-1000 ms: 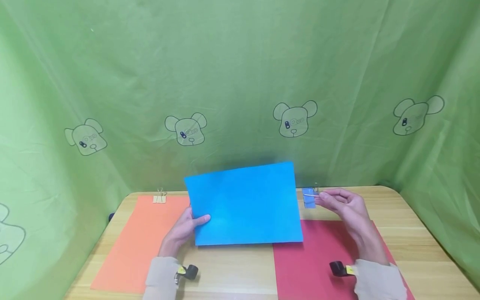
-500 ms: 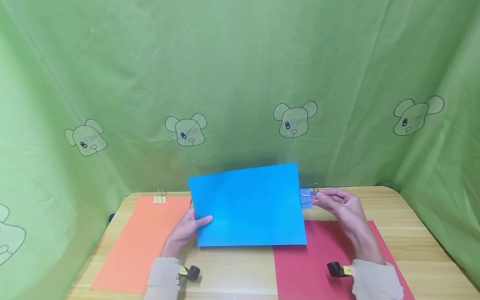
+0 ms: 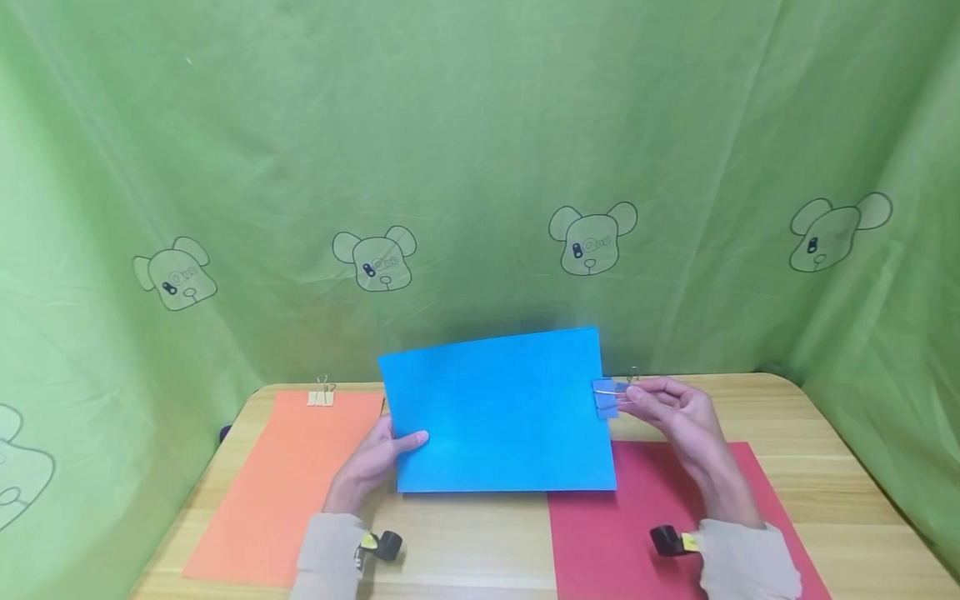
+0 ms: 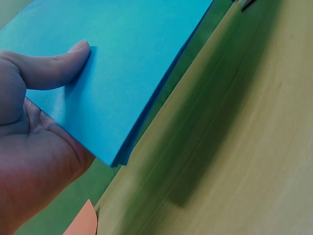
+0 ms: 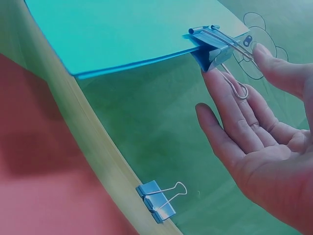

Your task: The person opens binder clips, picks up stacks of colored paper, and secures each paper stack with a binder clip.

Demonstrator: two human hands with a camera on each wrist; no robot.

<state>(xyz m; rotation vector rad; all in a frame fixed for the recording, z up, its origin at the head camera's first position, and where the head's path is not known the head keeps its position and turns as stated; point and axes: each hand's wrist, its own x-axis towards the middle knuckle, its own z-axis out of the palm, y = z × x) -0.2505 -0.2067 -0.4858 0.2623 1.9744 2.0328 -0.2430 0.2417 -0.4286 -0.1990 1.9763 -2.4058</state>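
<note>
A stack of blue paper sheets (image 3: 495, 417) is held up over the table, tilted toward the head camera. My left hand (image 3: 370, 457) grips its left edge, the thumb lying on the front face. Layered sheet corners show in the left wrist view. A blue binder clip (image 5: 210, 45) sits over the right edge of the stack. My right hand (image 3: 686, 421) holds this clip by its wire handles, thumb on the upper handle and fingers beneath by the lower one.
An orange sheet (image 3: 277, 500) with a pale yellow binder clip (image 3: 320, 399) at its top lies left on the wooden table (image 3: 480, 542). A red sheet (image 3: 660, 533) lies right. Another blue binder clip (image 5: 156, 201) sits on the far table edge. A green curtain (image 3: 480, 150) hangs behind.
My right hand has moved left with the binder clip, from beside the stack onto its right edge. The blue stack has shifted slightly right in my left hand.
</note>
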